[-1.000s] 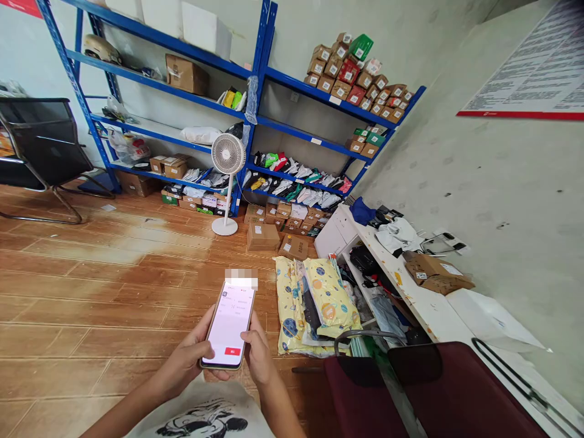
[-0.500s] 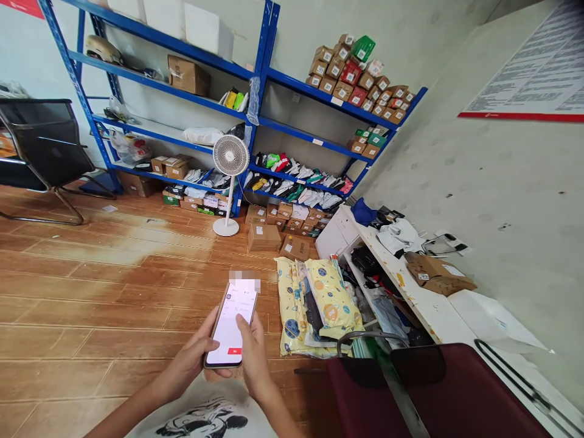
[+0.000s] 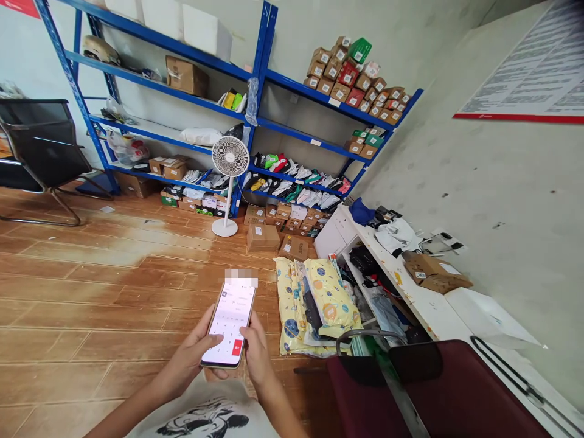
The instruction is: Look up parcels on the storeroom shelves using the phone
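Both hands grip a slim smartphone with a lit white screen (image 3: 229,326) low over the lap: left hand (image 3: 189,356) cradles its left edge, right hand (image 3: 256,354) clasps the right edge, thumb on the screen. Just right stands a maroon padded chair (image 3: 438,395). Bare wooden plank floor (image 3: 91,292) spreads leftward. Farther off, a white pedestal fan (image 3: 229,182) fronts blue metal shelving (image 3: 255,103).

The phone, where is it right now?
Low centre of the head view, the phone is held in both hands, left of the yellow patterned bags.

Both hands grip phone (image 3: 229,325), floor fan (image 3: 230,159) behind.
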`<state>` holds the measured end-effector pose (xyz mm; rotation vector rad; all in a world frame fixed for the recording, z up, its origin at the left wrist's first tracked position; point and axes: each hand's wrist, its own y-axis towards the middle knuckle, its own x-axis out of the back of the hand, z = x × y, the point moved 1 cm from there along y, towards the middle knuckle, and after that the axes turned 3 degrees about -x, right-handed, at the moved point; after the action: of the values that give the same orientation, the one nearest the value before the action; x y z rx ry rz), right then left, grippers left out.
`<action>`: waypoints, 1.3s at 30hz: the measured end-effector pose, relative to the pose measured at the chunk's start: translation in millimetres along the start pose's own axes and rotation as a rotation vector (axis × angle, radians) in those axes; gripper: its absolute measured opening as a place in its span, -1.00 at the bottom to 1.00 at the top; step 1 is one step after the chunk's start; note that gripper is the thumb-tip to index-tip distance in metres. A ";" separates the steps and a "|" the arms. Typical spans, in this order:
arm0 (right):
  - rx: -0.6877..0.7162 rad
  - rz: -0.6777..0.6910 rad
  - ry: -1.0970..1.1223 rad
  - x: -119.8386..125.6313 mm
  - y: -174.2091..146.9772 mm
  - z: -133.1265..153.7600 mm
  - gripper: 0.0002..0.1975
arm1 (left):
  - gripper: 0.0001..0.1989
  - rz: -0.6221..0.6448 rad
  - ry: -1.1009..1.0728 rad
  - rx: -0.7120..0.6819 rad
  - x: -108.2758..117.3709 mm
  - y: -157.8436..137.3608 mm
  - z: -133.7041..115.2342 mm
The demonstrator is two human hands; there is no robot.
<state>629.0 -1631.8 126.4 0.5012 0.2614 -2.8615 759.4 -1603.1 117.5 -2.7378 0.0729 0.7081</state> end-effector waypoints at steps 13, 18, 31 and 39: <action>-0.017 0.045 0.046 8.6 -2.9 -1.7 -0.56 | 0.10 0.150 -0.201 0.023 -3.2 -9.4 -2.5; -0.013 0.022 0.053 9.6 -5.1 -4.1 -0.58 | 0.05 0.065 -0.087 0.043 -9.5 -13.4 -4.5; -0.043 -0.029 0.070 6.5 0.7 -7.1 -0.68 | 0.08 0.115 -0.169 0.065 1.4 -5.4 2.3; -0.029 0.075 0.133 4.3 15.4 -13.0 -0.58 | 0.03 0.107 -0.181 0.029 18.2 11.4 -0.9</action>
<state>633.0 -1644.6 110.8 0.6827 0.2994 -2.7515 774.3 -1613.6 106.2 -2.6448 0.1878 0.9732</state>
